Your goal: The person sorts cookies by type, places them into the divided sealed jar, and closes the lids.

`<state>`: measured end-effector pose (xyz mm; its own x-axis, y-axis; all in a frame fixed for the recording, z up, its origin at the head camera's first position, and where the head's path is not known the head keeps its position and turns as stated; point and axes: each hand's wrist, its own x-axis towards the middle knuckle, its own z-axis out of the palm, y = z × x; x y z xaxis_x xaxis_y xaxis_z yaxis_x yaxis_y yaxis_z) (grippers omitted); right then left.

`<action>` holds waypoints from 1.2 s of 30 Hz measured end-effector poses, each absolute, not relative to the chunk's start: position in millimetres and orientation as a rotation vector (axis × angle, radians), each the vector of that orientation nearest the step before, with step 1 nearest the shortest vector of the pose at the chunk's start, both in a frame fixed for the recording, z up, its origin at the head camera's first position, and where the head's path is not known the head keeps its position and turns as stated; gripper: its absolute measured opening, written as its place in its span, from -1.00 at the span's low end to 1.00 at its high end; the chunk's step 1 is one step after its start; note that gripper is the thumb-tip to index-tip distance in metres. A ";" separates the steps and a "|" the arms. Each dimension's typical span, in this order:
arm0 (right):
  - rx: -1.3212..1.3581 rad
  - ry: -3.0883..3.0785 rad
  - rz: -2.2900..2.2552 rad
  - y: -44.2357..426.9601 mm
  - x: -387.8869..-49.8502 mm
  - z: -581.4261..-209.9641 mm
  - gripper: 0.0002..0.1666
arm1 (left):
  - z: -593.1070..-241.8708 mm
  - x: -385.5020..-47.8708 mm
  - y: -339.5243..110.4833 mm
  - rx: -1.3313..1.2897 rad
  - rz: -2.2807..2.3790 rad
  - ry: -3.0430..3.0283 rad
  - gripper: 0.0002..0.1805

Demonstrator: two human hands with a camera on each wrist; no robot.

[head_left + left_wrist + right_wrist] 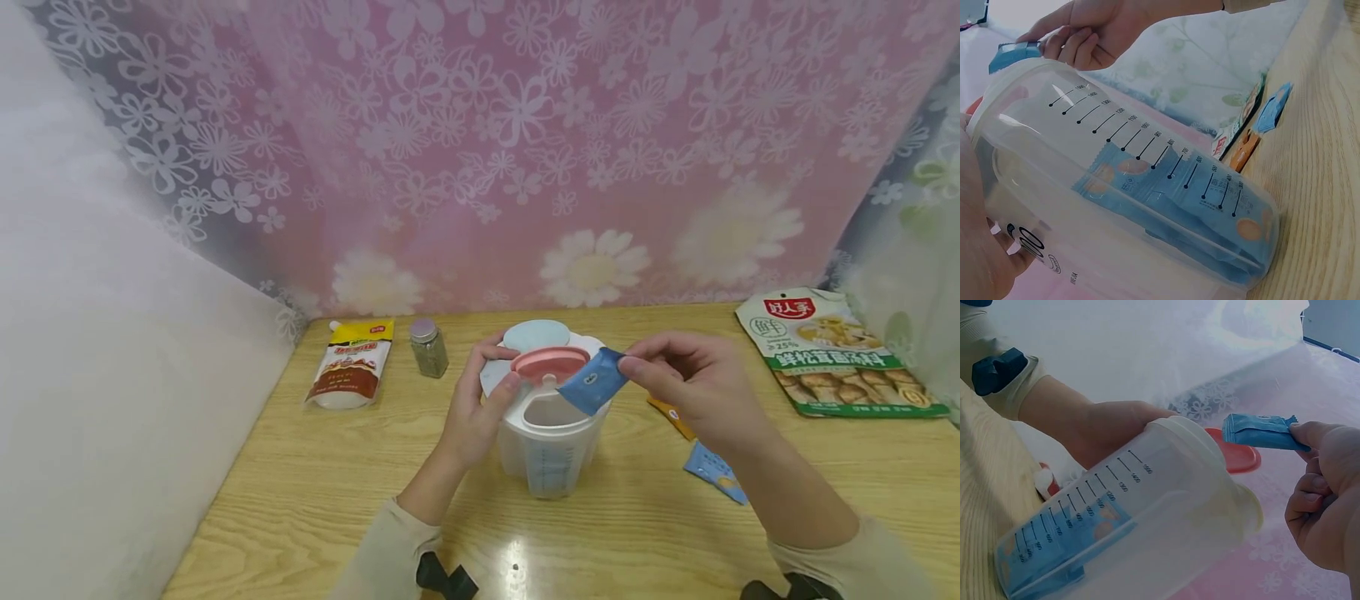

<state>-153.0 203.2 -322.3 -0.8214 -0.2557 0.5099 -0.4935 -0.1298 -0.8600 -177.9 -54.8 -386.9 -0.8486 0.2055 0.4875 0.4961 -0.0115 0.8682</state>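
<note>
A clear container (551, 467) with a measuring scale stands on the table, its red lid (550, 364) raised over one opening. Several blue packets (1179, 206) lie inside its lower part. My left hand (480, 408) grips the container's top edge from the left, thumb near the red lid. Between thumb and forefinger, my right hand (697, 387) pinches a blue packet (593, 382) just above the opening. In the right wrist view that packet (1263, 432) hangs beside the rim, and the right hand's (1329, 494) other fingers are curled.
An orange packet (672, 417) and another blue packet (716, 472) lie right of the container, partly behind the right forearm. A large mushroom-printed bag (847, 354) is at the back right. Back left are a spouted pouch (350, 364) and a small jar (429, 350). A flowered curtain (525, 167) hangs behind.
</note>
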 end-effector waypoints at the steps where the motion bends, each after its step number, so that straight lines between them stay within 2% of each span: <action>1: 0.848 -1.979 2.043 201.1 -152.9 -322.0 -0.72 | -387.1 -177.8 -54.7 -0.741 -1.951 -2.044 -0.65; 7: 0.856 -2.086 1.879 188.2 -153.0 -323.7 -0.81 | -385.6 -177.9 -54.4 -0.734 -1.905 -2.056 -0.66; 17: 0.915 -2.266 1.492 180.0 -153.0 -328.5 -0.72 | -385.5 -177.3 -54.3 -0.741 -1.901 -2.057 -0.66; 28: 1.001 -2.242 1.415 182.7 -153.8 -325.7 -0.65 | -383.9 -178.0 -55.7 -0.740 -1.917 -2.050 -0.69; 36: 0.969 -2.307 1.559 192.6 -151.1 -332.6 -0.72 | -385.9 -178.2 -54.6 -0.774 -1.926 -2.035 -0.70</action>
